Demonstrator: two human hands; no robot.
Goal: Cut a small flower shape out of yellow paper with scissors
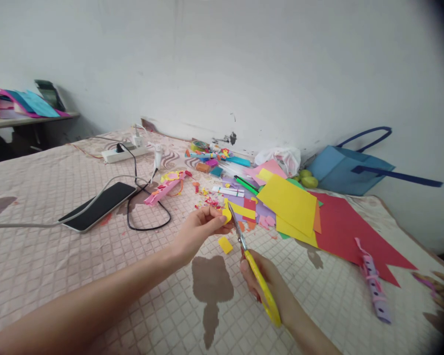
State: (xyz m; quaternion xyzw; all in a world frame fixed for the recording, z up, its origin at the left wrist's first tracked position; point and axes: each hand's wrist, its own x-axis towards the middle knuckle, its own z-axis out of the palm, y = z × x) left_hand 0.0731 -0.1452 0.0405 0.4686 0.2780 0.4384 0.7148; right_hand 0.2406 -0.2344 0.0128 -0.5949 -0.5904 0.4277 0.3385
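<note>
My left hand (200, 227) pinches a small yellow paper piece (227, 215) between thumb and fingers, near the middle of the table. Yellow-handled scissors (259, 276) are in my right hand (264, 278), whose fingers are closed round the handles. The blades point up and away, and their tips are at the right edge of the yellow piece. Just below my left fingertips a small yellow square (225, 245) lies on the cloth. Beyond the hands are yellow strips (244, 212) and many tiny paper scraps (210, 198).
Yellow sheets (290, 204) and red sheets (350, 229) lie at the right, near a purple paper roll (375, 291). A blue bag (348, 170) stands by the wall. At the left are a black phone-like device (98, 206), cables and a power strip (126, 154).
</note>
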